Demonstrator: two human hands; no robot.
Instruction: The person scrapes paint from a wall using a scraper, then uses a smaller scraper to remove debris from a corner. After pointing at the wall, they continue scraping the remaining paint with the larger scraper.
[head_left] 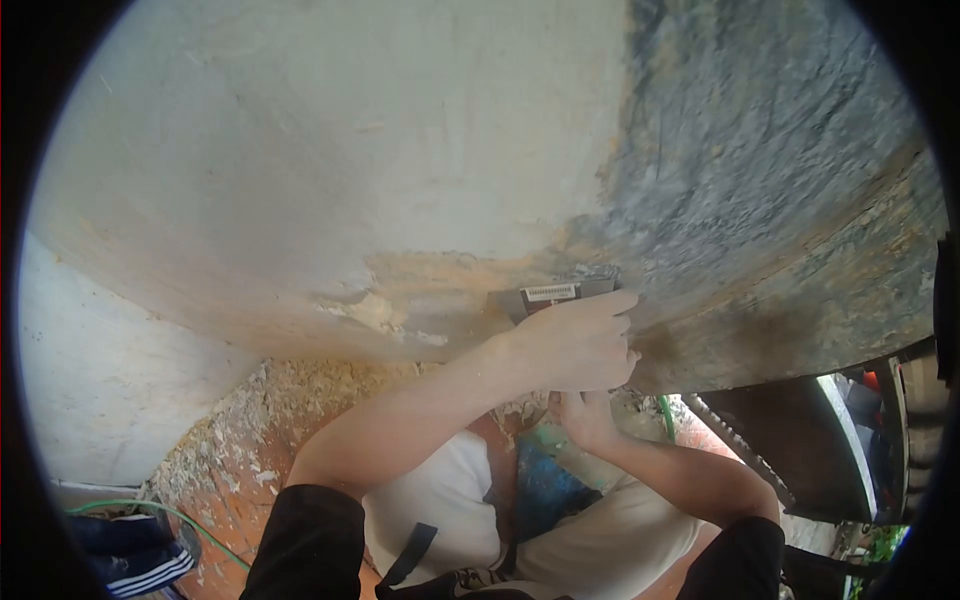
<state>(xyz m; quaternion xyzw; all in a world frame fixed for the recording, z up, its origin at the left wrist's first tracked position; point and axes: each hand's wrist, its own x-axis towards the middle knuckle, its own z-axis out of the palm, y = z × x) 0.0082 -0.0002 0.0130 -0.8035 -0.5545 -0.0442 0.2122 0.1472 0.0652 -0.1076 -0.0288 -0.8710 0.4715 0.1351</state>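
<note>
A wide flat-bladed scraper, seemingly a putty knife, lies against the wall where bare plaster meets a grey coat. Its blade carries a white barcode label. My left hand is closed around it, fingers pointing right over the blade; the handle is hidden. Just below is my right hand, its fingers curled and partly covered by my left hand. What it holds, if anything, cannot be made out. Around the blade, the wall is yellowish and chipped, with a patch of loose filler to the left.
Rough dark grey coating covers the right part of the wall. Flakes litter the reddish floor. A blue and greenish plastic-looking thing sits between my knees. At lower left are a green hose and a dark striped shoe or garment; dark panels stand right.
</note>
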